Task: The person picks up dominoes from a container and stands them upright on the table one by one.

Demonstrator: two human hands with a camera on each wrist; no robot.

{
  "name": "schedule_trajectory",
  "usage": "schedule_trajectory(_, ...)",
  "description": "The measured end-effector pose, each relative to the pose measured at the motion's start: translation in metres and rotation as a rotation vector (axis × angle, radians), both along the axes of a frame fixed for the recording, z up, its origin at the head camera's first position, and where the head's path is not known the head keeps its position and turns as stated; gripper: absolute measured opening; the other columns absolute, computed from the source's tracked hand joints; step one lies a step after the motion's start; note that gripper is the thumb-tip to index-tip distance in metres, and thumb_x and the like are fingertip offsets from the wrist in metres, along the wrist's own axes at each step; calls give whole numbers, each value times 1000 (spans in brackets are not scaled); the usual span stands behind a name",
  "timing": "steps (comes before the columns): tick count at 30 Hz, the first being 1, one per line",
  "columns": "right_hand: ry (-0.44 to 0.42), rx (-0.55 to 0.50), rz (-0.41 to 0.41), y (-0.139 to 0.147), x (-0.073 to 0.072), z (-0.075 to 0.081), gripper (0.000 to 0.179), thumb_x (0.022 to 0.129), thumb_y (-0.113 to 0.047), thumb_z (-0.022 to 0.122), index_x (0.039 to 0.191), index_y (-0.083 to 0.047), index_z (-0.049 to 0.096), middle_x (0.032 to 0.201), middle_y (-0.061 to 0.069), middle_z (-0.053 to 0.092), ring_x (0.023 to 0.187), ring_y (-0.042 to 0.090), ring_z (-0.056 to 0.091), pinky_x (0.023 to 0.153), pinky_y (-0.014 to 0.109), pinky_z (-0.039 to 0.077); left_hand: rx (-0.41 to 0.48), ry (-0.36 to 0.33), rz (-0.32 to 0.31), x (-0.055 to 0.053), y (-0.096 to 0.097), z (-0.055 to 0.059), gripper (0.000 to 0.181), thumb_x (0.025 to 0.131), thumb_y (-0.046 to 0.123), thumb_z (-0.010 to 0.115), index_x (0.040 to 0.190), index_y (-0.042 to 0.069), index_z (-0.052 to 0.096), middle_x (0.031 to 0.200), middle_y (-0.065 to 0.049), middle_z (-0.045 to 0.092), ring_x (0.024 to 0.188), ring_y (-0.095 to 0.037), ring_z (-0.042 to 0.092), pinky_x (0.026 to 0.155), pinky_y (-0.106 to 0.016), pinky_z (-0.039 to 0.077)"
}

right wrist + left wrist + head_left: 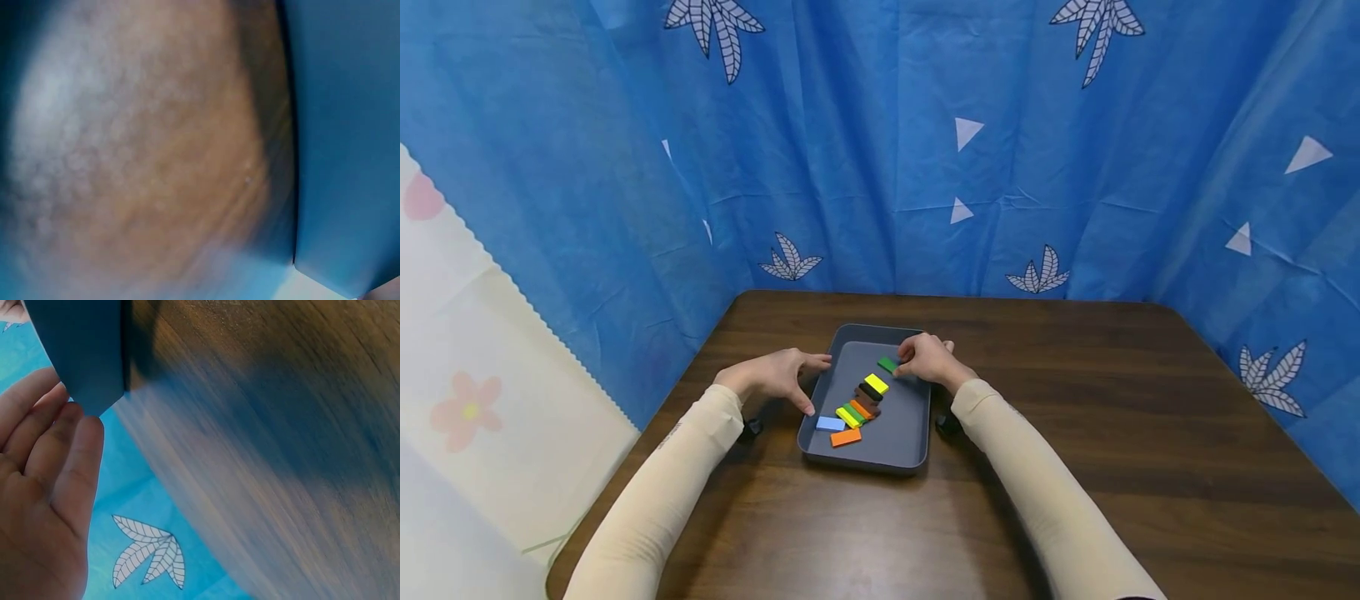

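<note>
In the head view a dark grey tray (904, 417) holds several small flat blocks. My right hand (931, 360) reaches over the tray's right wall, thumb and index finger at the right end of a green block (887, 364), which they partly cover. My left hand (778, 372) is spread beside the left wall, its fingers straight near the rim. In the left wrist view its fingers touch the tray's outer side. Between the hands lie a yellow block (876, 383), a black block (870, 392), a light blue block (830, 423) and an orange block (846, 437), among others.
The tray stands on a dark brown wooden table (1075, 417). A blue curtain (865, 150) with leaf prints hangs behind the table, and a white floral cloth (490, 375) is at the left. The right wrist view is mostly blurred.
</note>
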State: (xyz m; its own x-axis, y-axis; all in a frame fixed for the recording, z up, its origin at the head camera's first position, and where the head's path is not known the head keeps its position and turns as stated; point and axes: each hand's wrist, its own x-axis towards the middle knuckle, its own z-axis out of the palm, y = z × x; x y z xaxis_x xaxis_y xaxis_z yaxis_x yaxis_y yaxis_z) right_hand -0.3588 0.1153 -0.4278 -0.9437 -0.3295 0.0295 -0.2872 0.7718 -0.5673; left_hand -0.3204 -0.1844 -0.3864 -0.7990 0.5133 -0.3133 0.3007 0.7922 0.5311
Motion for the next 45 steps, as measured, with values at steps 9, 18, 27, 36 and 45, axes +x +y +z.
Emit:
schedule_trajectory(9,-7,43,-5,-3,2,-2,27,78,-25,87,100,-12,77,95,0,75,91,18,63,94,51,29,34,-41,8,5,-1,-6,92,74,25,90,152,10,44,166,-5,27,152,-39,25,118,-62,32)
schedule_trajectory(18,1,92,-41,-4,3,-3,18,79,-26,86,91,-13,78,87,-1,74,87,19,60,91,50,28,65,-35,11,6,0,-9,93,73,27,90,152,10,44,166,-4,27,152,-38,26,118,-61,33)
schedule_trajectory(27,-11,125,-45,0,4,-3,13,84,-28,82,81,-17,77,80,-4,72,83,17,59,89,49,27,60,-67,-31,6,4,-10,98,74,25,90,155,9,37,169,-4,19,154,-38,20,118,-58,34)
schedule_trajectory(36,1,112,-24,-4,2,2,11,87,-20,75,78,-14,75,78,-2,70,78,17,58,89,47,30,44,-41,-38,9,1,-7,102,73,26,90,156,8,35,169,-5,17,153,-38,21,118,-58,35)
schedule_trajectory(45,40,27,-36,-7,1,7,8,85,-17,75,88,-9,73,87,3,71,83,21,58,90,47,35,58,-38,-8,8,-4,-10,104,71,28,91,156,8,34,169,-6,18,152,-41,22,116,-62,34)
